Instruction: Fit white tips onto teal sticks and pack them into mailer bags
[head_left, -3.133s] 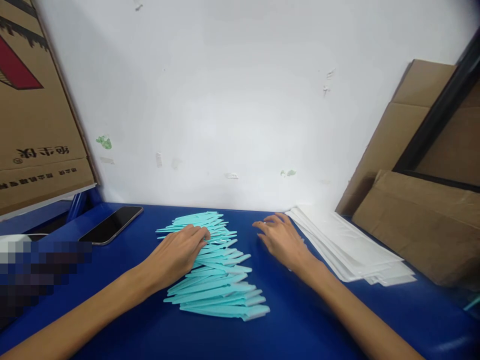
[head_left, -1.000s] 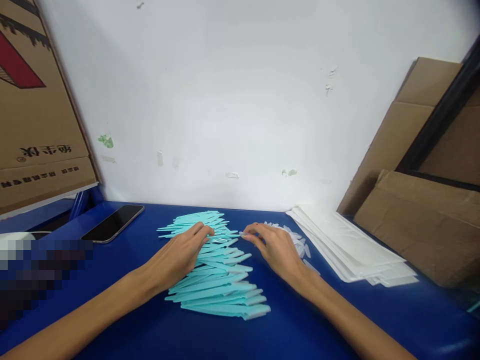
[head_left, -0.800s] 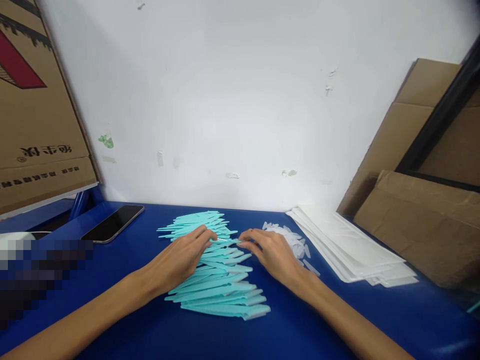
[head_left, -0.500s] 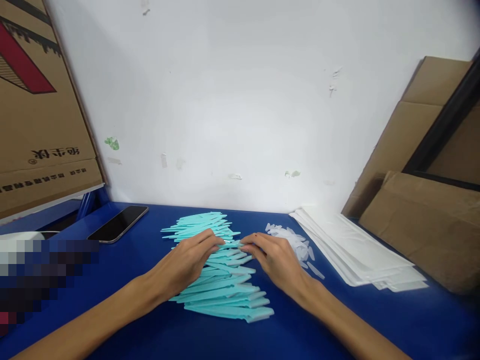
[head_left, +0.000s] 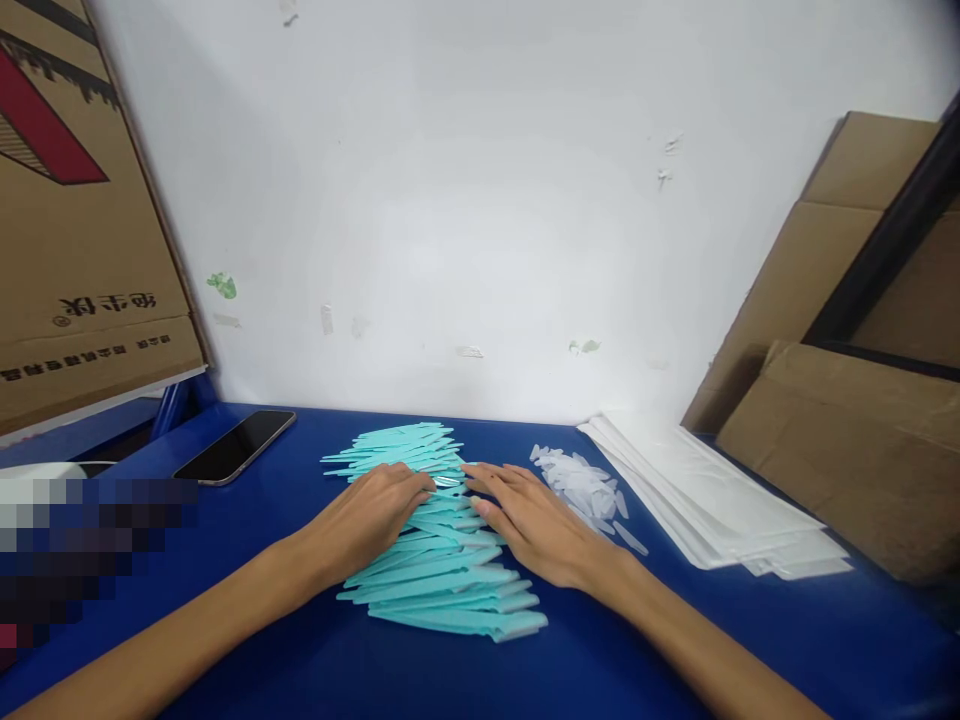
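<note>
A row of turquoise eyebrow razors (head_left: 442, 585) lies across the table; those nearest me have translucent caps on their right ends. Over the middle of the row, my left hand (head_left: 382, 505) is closed, its fingertips on an eyebrow razor (head_left: 448, 482) whose bare metal blade glints just past them. Most of that razor's handle is hidden by the hand. My right hand (head_left: 525, 515) is open at the right side of the row, thumb and fingers apart, fingertips close to the blade end. A pile of loose translucent caps (head_left: 581, 483) lies behind my right hand.
White flat sheets or bags (head_left: 720, 510) are stacked at the right. A phone (head_left: 238, 447) lies at the back left. Cardboard (head_left: 847, 450) leans at the right and a large carton (head_left: 82, 230) stands at the left. The blue table (head_left: 480, 680) meets a white wall (head_left: 480, 200).
My right hand has opened from a pinch at the razor's end, its fingers spreading and moving slightly left. My left hand has shifted a little left, leaving the blade more visible.
</note>
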